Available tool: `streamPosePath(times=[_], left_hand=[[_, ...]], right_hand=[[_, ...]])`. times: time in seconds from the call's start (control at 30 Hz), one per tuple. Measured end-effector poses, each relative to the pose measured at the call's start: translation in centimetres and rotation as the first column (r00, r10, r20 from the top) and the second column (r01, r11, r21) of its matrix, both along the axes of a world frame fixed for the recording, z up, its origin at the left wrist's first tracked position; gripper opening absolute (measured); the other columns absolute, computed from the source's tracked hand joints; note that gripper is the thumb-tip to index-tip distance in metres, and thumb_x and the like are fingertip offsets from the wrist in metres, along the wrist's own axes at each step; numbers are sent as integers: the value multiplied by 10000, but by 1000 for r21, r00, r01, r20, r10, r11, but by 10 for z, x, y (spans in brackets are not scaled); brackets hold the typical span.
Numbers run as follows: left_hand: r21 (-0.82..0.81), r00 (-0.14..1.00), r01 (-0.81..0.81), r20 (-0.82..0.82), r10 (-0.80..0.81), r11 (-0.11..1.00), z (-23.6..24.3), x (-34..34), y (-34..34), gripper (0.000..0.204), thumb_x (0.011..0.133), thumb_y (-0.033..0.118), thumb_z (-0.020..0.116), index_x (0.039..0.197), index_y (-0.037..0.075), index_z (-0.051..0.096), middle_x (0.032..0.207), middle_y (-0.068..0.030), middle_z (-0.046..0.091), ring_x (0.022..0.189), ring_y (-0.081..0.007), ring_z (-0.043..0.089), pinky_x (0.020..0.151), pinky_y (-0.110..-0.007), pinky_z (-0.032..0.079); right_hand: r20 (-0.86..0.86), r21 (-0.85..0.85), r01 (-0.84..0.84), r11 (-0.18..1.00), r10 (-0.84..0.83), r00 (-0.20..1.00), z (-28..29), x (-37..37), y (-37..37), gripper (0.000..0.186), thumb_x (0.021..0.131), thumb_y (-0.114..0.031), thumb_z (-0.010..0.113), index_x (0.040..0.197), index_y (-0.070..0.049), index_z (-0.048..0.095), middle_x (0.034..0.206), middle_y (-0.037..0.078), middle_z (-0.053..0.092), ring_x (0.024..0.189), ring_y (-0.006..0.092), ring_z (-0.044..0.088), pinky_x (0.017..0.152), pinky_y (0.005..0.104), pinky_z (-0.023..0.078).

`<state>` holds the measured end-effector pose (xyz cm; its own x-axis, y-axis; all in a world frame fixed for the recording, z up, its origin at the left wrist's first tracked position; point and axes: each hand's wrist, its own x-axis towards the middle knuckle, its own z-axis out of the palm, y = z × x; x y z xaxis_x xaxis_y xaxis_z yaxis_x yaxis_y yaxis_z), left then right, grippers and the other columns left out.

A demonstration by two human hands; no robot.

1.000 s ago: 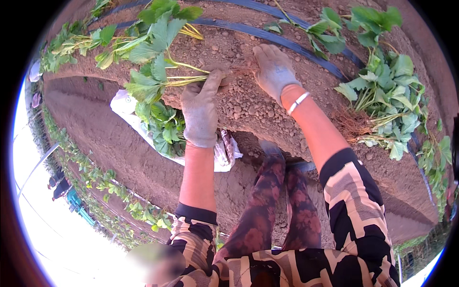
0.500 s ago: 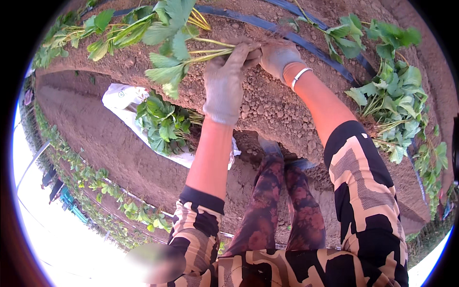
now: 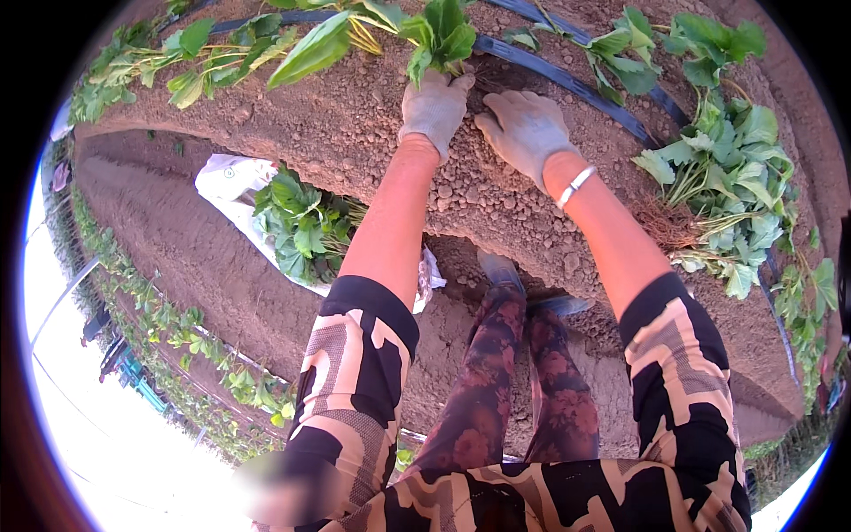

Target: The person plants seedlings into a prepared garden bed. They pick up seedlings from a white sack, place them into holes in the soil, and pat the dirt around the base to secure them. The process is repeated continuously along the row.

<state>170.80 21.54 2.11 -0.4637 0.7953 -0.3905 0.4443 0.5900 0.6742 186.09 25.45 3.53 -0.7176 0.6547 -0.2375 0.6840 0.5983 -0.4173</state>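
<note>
A leafy green strawberry plant [image 3: 443,37] stands at the top middle, its stem base down at the soil of the raised bed. My left hand [image 3: 433,111], in a pale dirty glove, is closed round that base, thumb toward the right. Its roots are hidden by my hand and the soil. To the right, my gloved right hand [image 3: 525,131] lies palm down on the loose dirt, fingers apart and no object visible in it. Its fingertips reach toward the plant's foot.
Black drip tapes [image 3: 567,87] run along the bed. A heap of uprooted strawberry plants [image 3: 736,182] with bare roots lies at the right. A white sack [image 3: 229,182] holding more plants sits in the furrow at left. My shoes [image 3: 560,306] stand in the furrow.
The plant, held sideways between both hands before, is now upright with its base at the soil. My hands have moved apart, and my right hand has come down onto the dirt.
</note>
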Motion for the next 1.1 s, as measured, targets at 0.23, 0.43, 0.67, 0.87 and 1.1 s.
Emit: streamPosePath(times=[0.23,0.43,0.67,0.87,1.1], left_hand=[[-65,700,468,-582,-414,881,-19,-1,0,377,917,378,515,1074,58,638,1049,-148,651,992,-328,598,867,-425,458],[10,956,142,-261,-135,990,-19,-1,1,341,867,363,622,1102,118,653,998,-171,656,969,-346,598,821,-416,465],[-58,923,177,-337,-186,983,-8,4,6,370,891,395,586,1124,115,648,983,-197,649,955,-388,601,836,-422,468],[-28,904,241,-357,-235,970,6,4,-3,330,897,300,549,1116,66,627,1031,-203,623,981,-380,591,876,-414,464],[-144,494,338,-814,-306,930,-8,-24,-18,387,904,325,490,1164,54,578,1262,-138,533,1226,-324,461,968,-478,399]], right_hand=[[71,69,27,997,-32,997,-12,-23,9,310,914,-227,440,1153,-73,565,1143,100,607,1096,277,553,907,411,436],[-345,-68,112,991,-129,930,4,10,5,349,916,-215,461,1199,-33,552,1215,117,591,1171,279,525,1011,432,386],[-26,178,426,887,-428,903,-1,27,-59,481,914,-213,508,1348,-45,388,1437,142,357,1350,295,314,1124,428,235],[-216,106,349,931,-321,922,-27,-18,-12,463,914,-287,491,1317,-68,430,1376,115,420,1266,292,391,1056,441,292],[-111,178,250,952,-233,966,-23,-19,-19,493,942,-347,433,1363,-92,404,1416,83,397,1301,272,372,1049,432,293]])
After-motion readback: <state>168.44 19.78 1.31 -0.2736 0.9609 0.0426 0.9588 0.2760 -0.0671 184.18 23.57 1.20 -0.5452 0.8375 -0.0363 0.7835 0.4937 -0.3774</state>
